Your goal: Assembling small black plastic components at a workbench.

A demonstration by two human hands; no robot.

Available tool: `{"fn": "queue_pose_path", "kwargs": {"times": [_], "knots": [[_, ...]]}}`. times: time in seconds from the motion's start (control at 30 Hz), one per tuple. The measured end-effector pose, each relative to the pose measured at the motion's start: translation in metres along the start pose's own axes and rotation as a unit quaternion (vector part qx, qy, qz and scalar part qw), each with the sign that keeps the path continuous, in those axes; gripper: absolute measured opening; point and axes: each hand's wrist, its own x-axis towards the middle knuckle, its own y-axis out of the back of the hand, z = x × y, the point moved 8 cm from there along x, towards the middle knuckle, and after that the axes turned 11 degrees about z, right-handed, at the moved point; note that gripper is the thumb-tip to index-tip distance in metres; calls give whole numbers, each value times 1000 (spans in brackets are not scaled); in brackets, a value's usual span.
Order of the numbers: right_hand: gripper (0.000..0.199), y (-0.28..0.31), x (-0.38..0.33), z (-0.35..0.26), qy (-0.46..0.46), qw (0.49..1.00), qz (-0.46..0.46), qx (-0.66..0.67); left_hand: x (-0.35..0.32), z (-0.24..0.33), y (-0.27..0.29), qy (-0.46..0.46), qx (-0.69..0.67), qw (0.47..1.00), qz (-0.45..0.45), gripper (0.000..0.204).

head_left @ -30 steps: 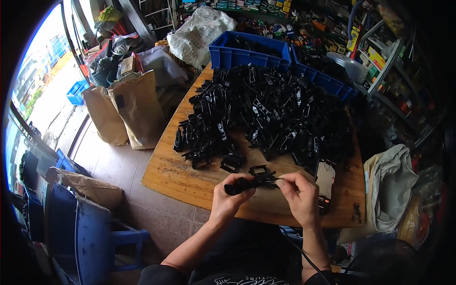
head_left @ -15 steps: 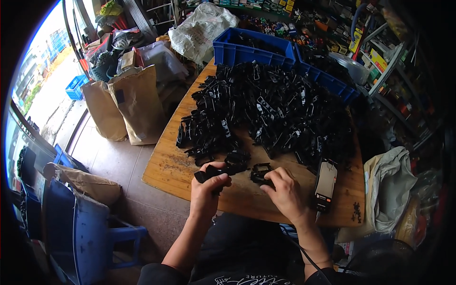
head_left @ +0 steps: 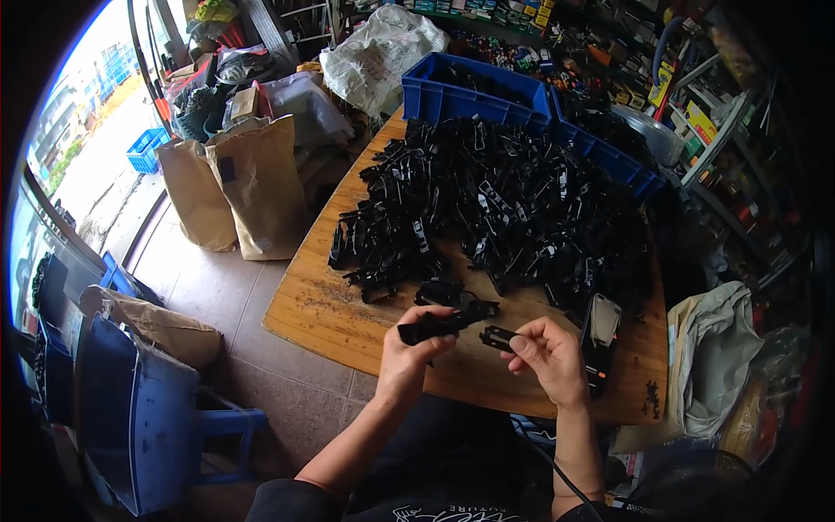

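Note:
My left hand (head_left: pixel 407 358) grips a long black plastic part (head_left: pixel 445 322) and holds it level above the wooden table (head_left: pixel 322 313). Just to its right, my right hand (head_left: pixel 546 358) pinches a small black piece (head_left: pixel 497 337) between thumb and fingers, close to the long part's end but apart from it. A large heap of black plastic parts (head_left: pixel 504 209) covers the table beyond both hands. One loose black part (head_left: pixel 437 292) lies just past the long part.
Two blue crates (head_left: pixel 474 91) stand at the table's far end. A phone-like device (head_left: pixel 598 335) lies at my right. Brown paper sacks (head_left: pixel 248 187) stand on the floor to the left, blue stools (head_left: pixel 139 418) nearer me. A grey cloth bag (head_left: pixel 718 365) sits right.
My hands have drawn back from the heap toward me. The long black part is lifted higher in my left hand, and my right hand holds the small piece apart from it.

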Motion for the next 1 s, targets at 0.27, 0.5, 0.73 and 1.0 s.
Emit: {"fn": "queue_pose_path", "kwargs": {"times": [0.27,0.5,0.73,1.0], "knots": [[23,-3,-11,-16,37,994,42,-94,-14,-11,-15,14,62,997,-44,35],[23,3,-16,-16,60,992,75,-87,-19,-15,-22,-19,67,996,-46,35],[26,-3,-14,-13,115,986,37,-115,-26,-15,-16,-6,50,999,-15,34],[32,-43,6,5,32,988,-152,5,-12,-38,-6,208,-194,959,5,37]]}}
